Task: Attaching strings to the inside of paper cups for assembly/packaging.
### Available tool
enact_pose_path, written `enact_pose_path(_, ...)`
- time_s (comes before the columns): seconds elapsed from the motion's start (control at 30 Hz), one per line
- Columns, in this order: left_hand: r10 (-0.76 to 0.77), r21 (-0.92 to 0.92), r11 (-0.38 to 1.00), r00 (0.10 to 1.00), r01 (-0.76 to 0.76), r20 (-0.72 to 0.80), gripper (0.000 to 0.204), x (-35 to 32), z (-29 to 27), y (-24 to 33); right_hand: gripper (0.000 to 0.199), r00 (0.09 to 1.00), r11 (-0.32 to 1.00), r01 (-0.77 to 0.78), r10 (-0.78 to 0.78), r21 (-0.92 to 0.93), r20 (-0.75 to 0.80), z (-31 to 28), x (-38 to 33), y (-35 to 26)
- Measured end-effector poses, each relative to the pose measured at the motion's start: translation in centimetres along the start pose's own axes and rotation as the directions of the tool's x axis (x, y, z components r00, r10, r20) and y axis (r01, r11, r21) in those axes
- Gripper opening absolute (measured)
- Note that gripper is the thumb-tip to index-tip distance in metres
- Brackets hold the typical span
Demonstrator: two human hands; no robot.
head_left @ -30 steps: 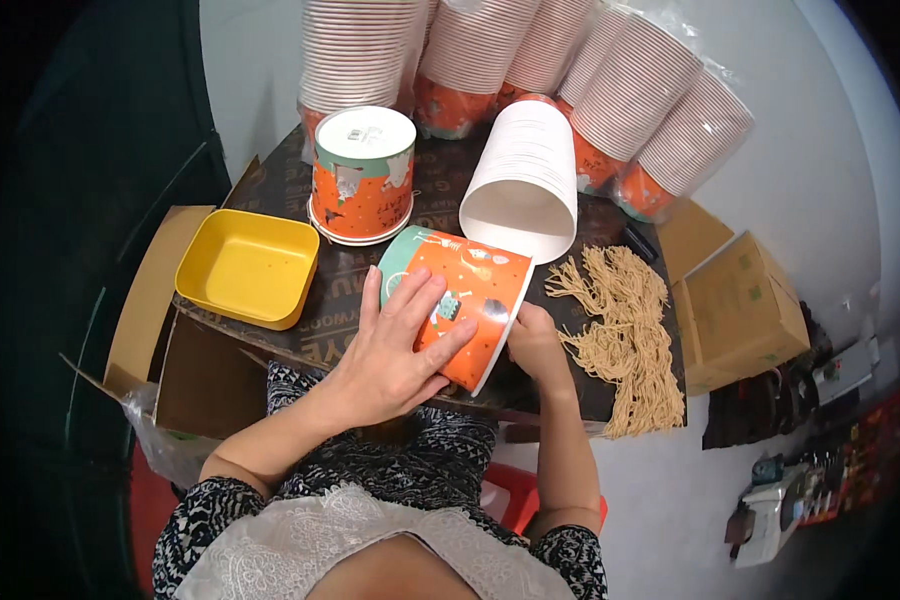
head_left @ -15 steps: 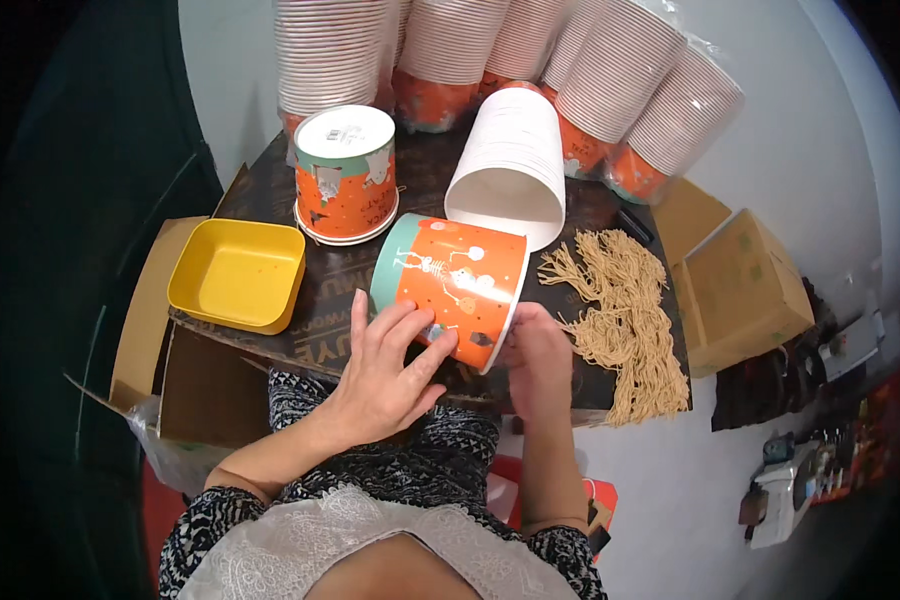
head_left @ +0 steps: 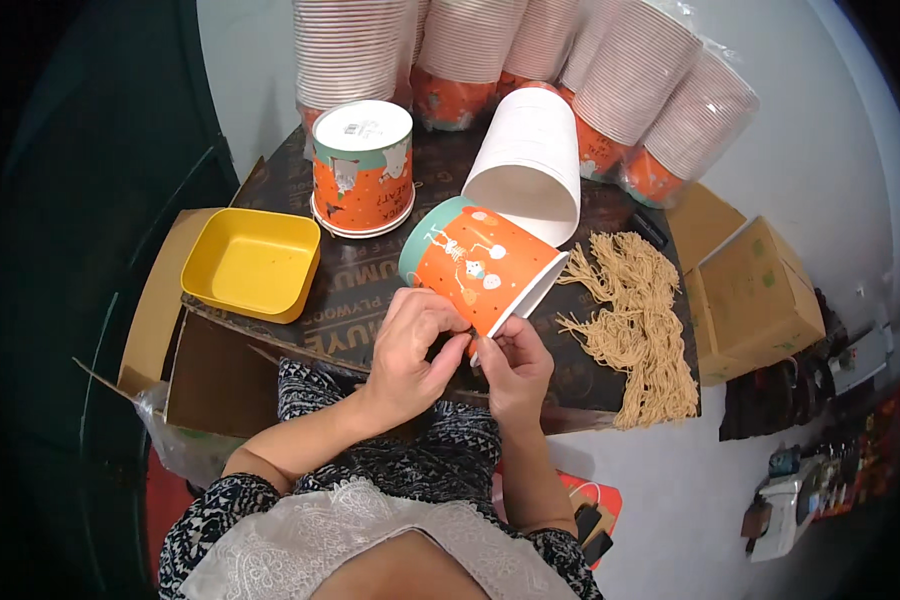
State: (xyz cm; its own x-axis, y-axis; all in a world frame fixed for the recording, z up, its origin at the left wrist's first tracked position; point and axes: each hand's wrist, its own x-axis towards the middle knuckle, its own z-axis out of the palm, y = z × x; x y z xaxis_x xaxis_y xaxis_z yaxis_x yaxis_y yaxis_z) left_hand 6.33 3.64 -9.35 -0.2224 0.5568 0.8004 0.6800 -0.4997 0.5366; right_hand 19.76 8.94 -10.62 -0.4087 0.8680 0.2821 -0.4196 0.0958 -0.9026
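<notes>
At six o'clock below the tilted orange paper cup [head_left: 482, 263], left hand [head_left: 410, 350], flat before, and right hand [head_left: 515, 365] now both pinch its rim.

The cup [head_left: 480, 265] is paper, orange with a teal band round its closed base and little white cartoon figures down the side. It lies tipped on its side, base pointing up and to the left, open white rim pointing down and to the right. Its lower edge sits right at the fingertips of both hands, left hand [head_left: 415, 350] under the wall, right hand [head_left: 515, 365] at the rim. It hangs just above the dark surface [head_left: 360, 290], at its near edge.
</notes>
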Motion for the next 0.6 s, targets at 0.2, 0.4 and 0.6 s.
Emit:
enact_pose_path(0.2,-0.041,-0.023,0.999,0.999,0.041,0.003,0.021,-0.1,0.2,-0.2,0.007,0.997,0.995,0.072,-0.074,-0.071,-0.027,0.2,0.1,0.8)
enact_pose_path(0.4,-0.039,0.031,0.999,0.999,0.039,-0.008,0.021,-0.1,0.0,-0.6,0.01,0.992,0.977,0.124,-0.129,-0.172,-0.014,0.2,0.1,2.3)
enact_pose_path(0.6,0.033,0.109,0.994,0.999,-0.032,-0.009,0.025,-0.5,-0.2,-1.1,0.014,0.961,0.889,0.274,-0.272,-0.368,0.059,0.5,0.3,3.0)
